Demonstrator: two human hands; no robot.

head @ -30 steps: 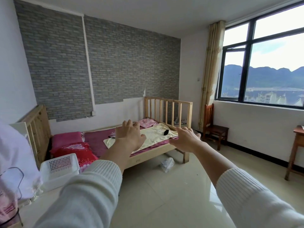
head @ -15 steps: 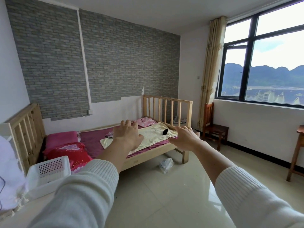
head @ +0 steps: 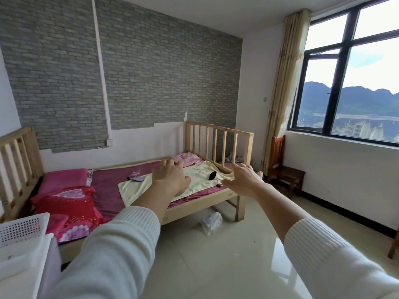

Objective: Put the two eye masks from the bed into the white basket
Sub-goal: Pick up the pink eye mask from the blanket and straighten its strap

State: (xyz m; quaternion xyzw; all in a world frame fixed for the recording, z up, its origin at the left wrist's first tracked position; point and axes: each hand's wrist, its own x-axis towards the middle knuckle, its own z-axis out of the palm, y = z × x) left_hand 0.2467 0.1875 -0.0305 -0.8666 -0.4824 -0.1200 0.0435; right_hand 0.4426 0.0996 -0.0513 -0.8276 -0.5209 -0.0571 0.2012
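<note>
Basket: the white basket (head: 22, 228) stands nearest, at the lower left just off the head end of the bed, with a perforated wall; nothing of its inside shows.
Left hand: the left hand (head: 170, 176) is stretched forward, palm down, fingers spread and loose, holding nothing.
Right hand: the right hand (head: 243, 180) reaches out the same way, fingers relaxed and empty.
Bed: the wooden bed (head: 194, 209) lies across the room, well apart from both hands, with a cream towel (head: 172, 183) spread over its foot half.
Purple mask: the purple eye mask (head: 136, 177) rests at the towel's far left edge, partly on the maroon sheet.
Black mask: the black eye mask (head: 212, 175) lies on the towel near the foot rail.
Handling: both masks look light, soft and floppy, not fragile; a pinch at the middle of the padded part, or on the strap, should lift each without dragging the towel.
</note>
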